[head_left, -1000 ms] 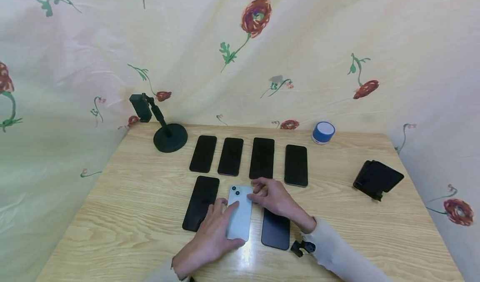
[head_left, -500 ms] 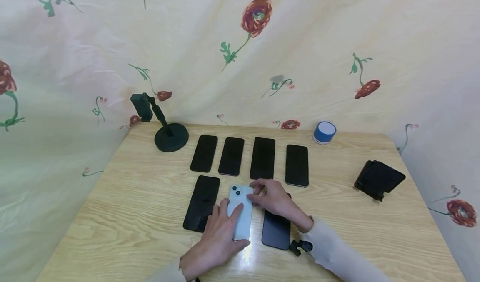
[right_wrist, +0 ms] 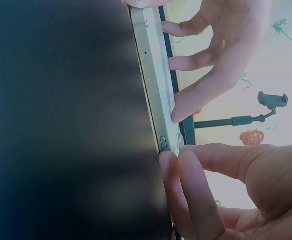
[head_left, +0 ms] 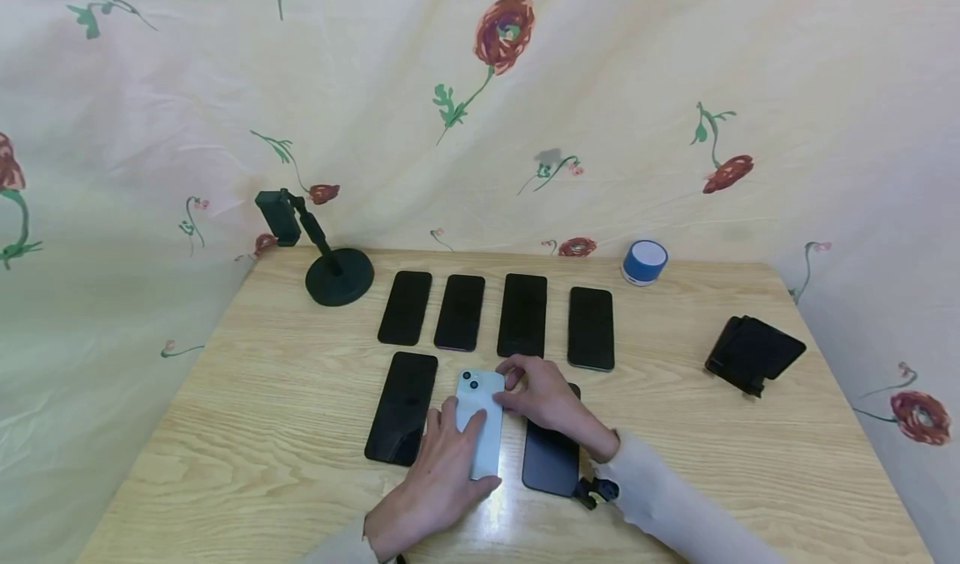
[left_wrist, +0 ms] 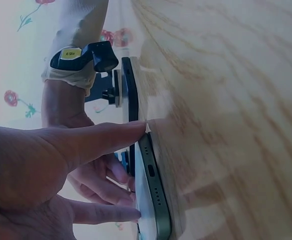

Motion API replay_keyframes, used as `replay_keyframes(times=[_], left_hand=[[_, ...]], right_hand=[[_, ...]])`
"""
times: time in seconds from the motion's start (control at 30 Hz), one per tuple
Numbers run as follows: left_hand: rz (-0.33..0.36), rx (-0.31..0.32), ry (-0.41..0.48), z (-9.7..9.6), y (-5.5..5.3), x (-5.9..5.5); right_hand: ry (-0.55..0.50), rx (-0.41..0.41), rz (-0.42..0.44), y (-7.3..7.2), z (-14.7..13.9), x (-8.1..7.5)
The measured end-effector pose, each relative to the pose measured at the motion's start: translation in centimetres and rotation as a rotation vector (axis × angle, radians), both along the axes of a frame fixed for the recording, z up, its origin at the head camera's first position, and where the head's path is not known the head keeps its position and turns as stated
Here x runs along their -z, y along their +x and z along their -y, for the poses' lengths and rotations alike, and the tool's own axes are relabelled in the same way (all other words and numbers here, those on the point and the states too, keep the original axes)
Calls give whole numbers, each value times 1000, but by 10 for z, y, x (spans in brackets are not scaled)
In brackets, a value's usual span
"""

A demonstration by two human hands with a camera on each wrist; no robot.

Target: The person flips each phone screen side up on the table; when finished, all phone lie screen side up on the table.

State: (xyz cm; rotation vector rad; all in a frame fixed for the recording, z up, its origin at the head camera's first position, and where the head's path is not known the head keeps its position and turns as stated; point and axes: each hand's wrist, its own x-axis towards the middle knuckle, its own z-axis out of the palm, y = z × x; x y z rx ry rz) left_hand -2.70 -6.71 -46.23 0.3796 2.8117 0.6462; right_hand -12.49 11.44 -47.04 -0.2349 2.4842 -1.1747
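A light blue smartphone (head_left: pixel 491 447) lies face down on the wooden table (head_left: pixel 247 431), its two camera lenses toward the back. My left hand (head_left: pixel 438 476) spans it, thumb at the near right corner and fingers on its left edge and back. In the left wrist view the thumb (left_wrist: pixel 110 137) meets the phone's end beside the charging port. My right hand (head_left: pixel 543 393) pinches the upper right edge; the right wrist view shows its fingers (right_wrist: pixel 196 185) at the side button. Beneath the right hand lies a dark phone (head_left: pixel 551 464), partly hidden.
Left of the light blue phone is a black phone (head_left: pixel 401 406). Several more form a row behind, including one black phone (head_left: pixel 590 326) at its right end. A phone stand (head_left: pixel 337 277), a blue speaker (head_left: pixel 645 262) and a folded black stand (head_left: pixel 756 351) are farther out.
My left hand has shifted slightly right and its fingers have moved farther onto the light blue phone. The right hand stays at the same edge, and the phone has barely moved.
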Motion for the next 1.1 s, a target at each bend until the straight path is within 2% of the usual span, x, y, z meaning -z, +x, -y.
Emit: replay_keyframes(times=[0.43,1.1], left_hand=[[18,-10,-4,-2,0,-1],[15,5,-10,-1,0,-2]], right_hand=[[50,27,-3,2,4,1],[42,47,-17,4,3,1]])
